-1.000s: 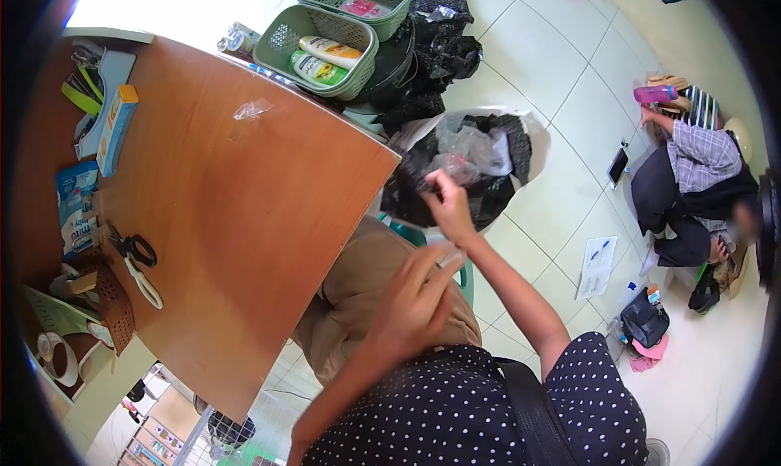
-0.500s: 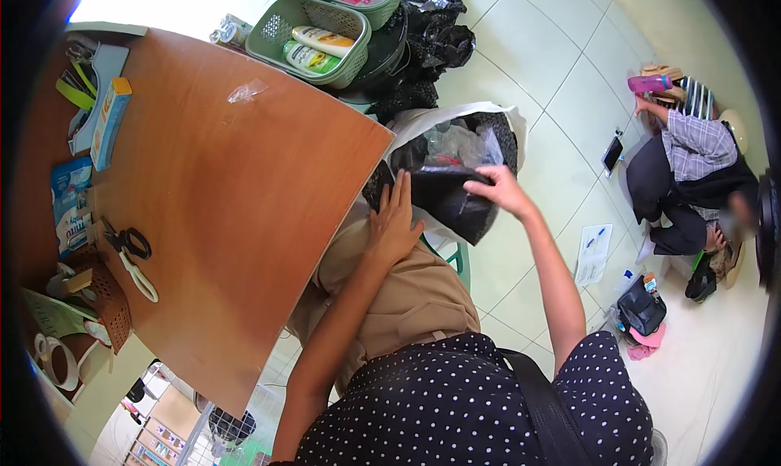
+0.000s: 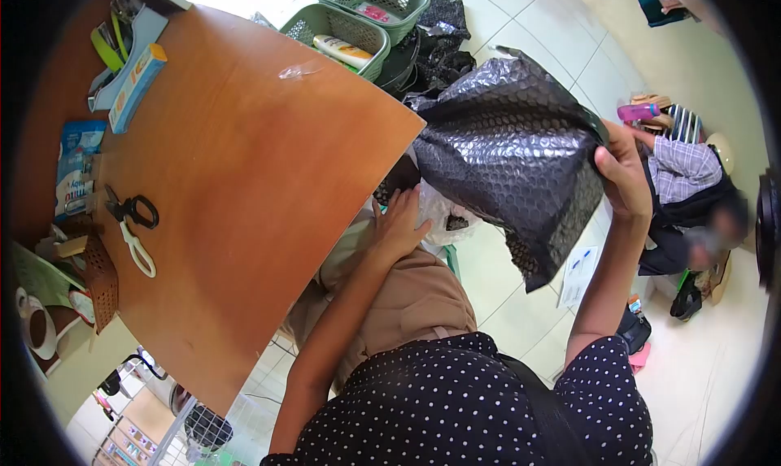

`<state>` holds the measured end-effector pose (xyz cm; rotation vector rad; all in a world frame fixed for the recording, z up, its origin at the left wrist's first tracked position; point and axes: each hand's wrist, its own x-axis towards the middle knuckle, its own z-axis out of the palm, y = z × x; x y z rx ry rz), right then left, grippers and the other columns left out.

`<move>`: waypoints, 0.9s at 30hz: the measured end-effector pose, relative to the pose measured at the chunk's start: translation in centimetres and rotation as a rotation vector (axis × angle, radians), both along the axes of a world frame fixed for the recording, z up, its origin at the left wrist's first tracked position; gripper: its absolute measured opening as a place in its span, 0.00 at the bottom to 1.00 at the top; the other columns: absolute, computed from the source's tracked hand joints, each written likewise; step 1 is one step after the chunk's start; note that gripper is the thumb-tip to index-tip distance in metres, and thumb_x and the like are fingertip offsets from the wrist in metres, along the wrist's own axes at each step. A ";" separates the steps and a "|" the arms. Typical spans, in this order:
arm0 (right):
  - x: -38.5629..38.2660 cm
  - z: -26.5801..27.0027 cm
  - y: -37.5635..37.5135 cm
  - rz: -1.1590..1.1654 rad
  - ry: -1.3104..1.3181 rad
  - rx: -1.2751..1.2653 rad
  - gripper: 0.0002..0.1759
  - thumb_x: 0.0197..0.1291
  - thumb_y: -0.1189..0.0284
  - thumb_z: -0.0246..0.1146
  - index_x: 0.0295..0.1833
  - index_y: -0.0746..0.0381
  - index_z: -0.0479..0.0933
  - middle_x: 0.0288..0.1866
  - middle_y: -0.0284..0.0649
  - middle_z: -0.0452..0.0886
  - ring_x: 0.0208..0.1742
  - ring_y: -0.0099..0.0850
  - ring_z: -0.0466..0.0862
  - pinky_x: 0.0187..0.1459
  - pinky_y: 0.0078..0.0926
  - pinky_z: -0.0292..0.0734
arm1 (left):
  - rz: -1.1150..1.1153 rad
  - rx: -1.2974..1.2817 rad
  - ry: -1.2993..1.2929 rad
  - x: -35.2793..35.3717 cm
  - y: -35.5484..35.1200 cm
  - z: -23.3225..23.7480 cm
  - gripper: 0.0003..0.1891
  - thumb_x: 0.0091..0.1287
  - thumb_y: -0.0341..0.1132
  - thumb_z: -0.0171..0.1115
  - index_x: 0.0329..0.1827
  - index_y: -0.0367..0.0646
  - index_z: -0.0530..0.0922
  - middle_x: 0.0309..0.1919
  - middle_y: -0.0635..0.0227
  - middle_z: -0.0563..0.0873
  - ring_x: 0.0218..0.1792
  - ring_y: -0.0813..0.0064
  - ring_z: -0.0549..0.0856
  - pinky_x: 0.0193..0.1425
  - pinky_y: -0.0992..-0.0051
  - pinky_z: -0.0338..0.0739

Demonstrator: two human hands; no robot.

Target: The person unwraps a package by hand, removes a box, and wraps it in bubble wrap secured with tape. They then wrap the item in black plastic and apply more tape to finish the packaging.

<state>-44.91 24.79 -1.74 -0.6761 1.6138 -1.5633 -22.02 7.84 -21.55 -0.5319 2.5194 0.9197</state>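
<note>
**Parts obscured about my grip**

Fingertips of my right hand [image 3: 625, 177]: hidden behind the black bubble wrap [image 3: 521, 132], which also covers most of the plastic bag [image 3: 439, 218] beneath. Seated person [image 3: 687, 169]: face blurred, partly masked by my forearm, as are the paper [image 3: 577, 277] and dark backpack [image 3: 635, 333]. Far green basket [image 3: 404, 24]: cut off by the top edge.
</note>
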 end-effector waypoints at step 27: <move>-4.9 9.4 7.2 -0.812 0.607 -0.296 0.24 0.67 0.66 0.47 0.65 0.66 0.63 0.63 0.48 0.68 0.59 0.37 0.73 0.60 0.32 0.69 | -0.032 -0.181 0.171 0.5 1.3 -0.4 0.25 0.62 0.31 0.48 0.65 0.45 0.64 0.60 0.48 0.68 0.62 0.54 0.66 0.64 0.41 0.55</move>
